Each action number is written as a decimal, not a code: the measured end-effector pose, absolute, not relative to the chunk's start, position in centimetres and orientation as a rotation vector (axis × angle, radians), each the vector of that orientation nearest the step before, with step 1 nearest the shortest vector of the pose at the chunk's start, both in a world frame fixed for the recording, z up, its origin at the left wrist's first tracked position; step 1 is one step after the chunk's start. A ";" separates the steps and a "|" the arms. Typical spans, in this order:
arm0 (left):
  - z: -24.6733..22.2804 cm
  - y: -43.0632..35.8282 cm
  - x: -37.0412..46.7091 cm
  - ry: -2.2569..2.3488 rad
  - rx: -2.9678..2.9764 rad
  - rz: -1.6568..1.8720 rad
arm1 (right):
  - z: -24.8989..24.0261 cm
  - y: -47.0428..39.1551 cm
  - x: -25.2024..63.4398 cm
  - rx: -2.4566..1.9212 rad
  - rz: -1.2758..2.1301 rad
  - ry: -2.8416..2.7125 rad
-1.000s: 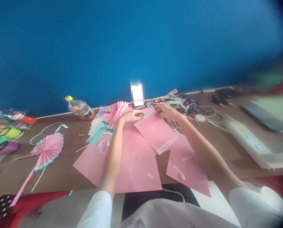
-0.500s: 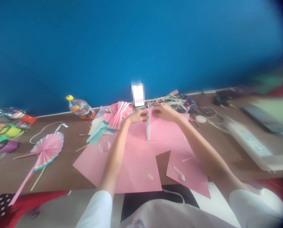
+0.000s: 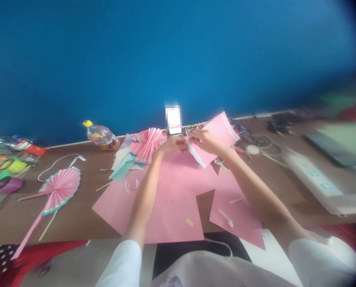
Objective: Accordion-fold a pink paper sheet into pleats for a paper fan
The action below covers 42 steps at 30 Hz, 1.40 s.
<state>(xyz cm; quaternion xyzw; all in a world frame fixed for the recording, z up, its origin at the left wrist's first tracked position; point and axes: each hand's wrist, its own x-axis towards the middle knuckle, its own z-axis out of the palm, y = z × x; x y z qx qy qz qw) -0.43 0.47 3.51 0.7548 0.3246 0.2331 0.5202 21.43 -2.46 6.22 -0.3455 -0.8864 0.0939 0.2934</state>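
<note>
Two hands mid-frame — right hand (image 3: 205, 139) has fingers pinching a pink sheet (image 3: 221, 131) near its pale-striped edge, left hand (image 3: 172, 146) has fingers curled beside it, can't tell if gripping. Pleated fan (image 3: 64, 186) lies far left.

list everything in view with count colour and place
strip-edged sheet: 1, pink and white, at the hands
loose sheets: at least 2, pink, table middle
blue-edged pleated fan: 1, pink, left
pleated paper: 1, pink, left of centre
bottle: 1, clear, yellow cap, left by wall
paper scrap: teal, left of centre
power strip: 1, white, right
small panel: 1, white, centre by wall
table: 1, brown, below
wall: 1, blue, behind
sleeves: 2, white, bottom
hands: 2, bare, centre
</note>
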 end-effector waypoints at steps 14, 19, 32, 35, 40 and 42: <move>4.0 0.2 0.0 0.788 1.947 0.539 | 7.2 -3.1 20.8 -1.089 0.443 -2.394; 4.4 -0.2 0.2 0.834 2.007 0.495 | 6.9 -2.9 20.8 -1.079 0.402 -2.418; 4.3 -0.1 0.3 0.842 2.035 0.441 | 7.4 -3.4 20.6 -1.160 0.363 -2.520; 4.2 -0.1 0.2 0.836 2.021 0.435 | 7.4 -3.3 20.6 -1.188 0.394 -2.495; 4.2 0.0 0.0 0.877 2.011 0.480 | 6.7 -2.9 20.5 -1.242 0.582 -2.335; 4.3 0.0 0.0 0.881 2.016 0.473 | 6.5 -2.8 20.5 -1.272 0.613 -2.297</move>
